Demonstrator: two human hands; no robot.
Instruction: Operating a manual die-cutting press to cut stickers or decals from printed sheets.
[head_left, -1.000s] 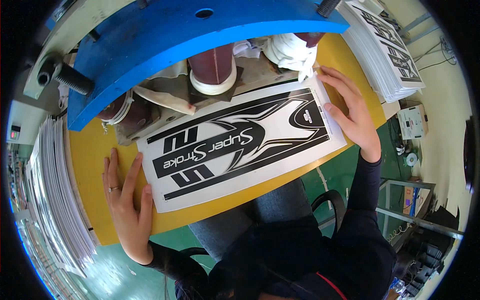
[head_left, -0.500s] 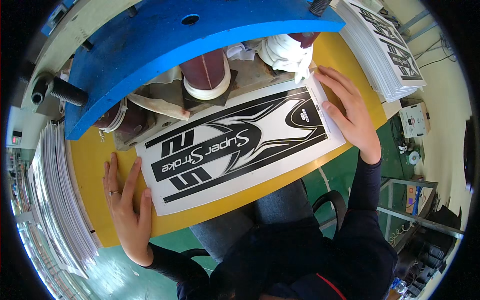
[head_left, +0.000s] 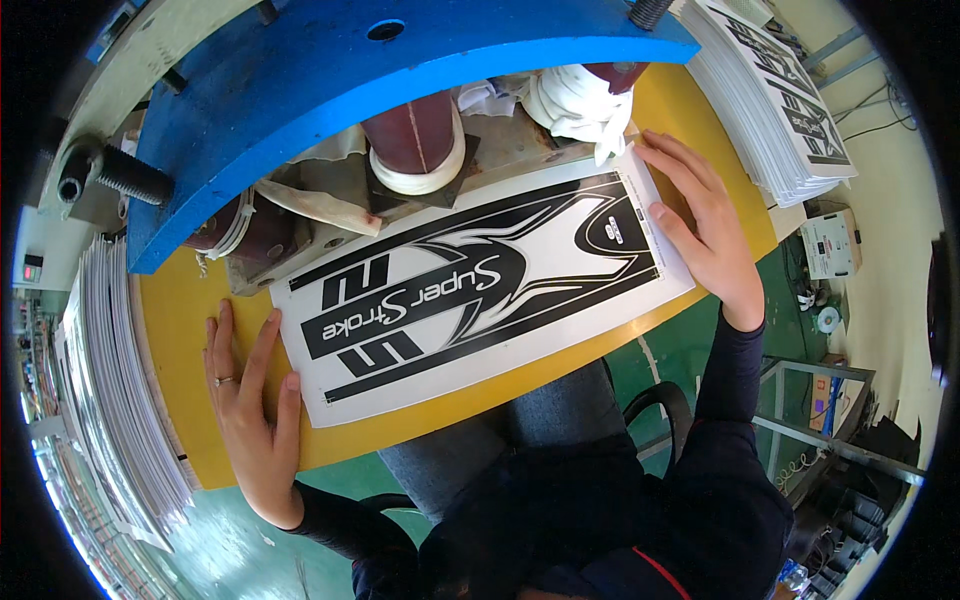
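Observation:
A white printed sheet with black graphics lies flat on the yellow tabletop, tilted up toward the right. Its far edge runs along the metal base under a blue press. My left hand rests on the tabletop at the sheet's left end, fingers spread, thumb and forefinger at the edge. A ring shows on one finger. At the opposite end, my right hand lies along the sheet's right edge, fingers stretched out and thumb near the print. Neither hand grips anything.
Overhead spans the blue press plate, with dark red cylinders wrapped in white cloth beneath it. A stack of printed sheets stands at the far right. Another tall stack is at the left. A metal frame stands at lower right.
Almost nothing differs. The view has shifted very slightly; both hands keep their places at the two ends of the sheet.

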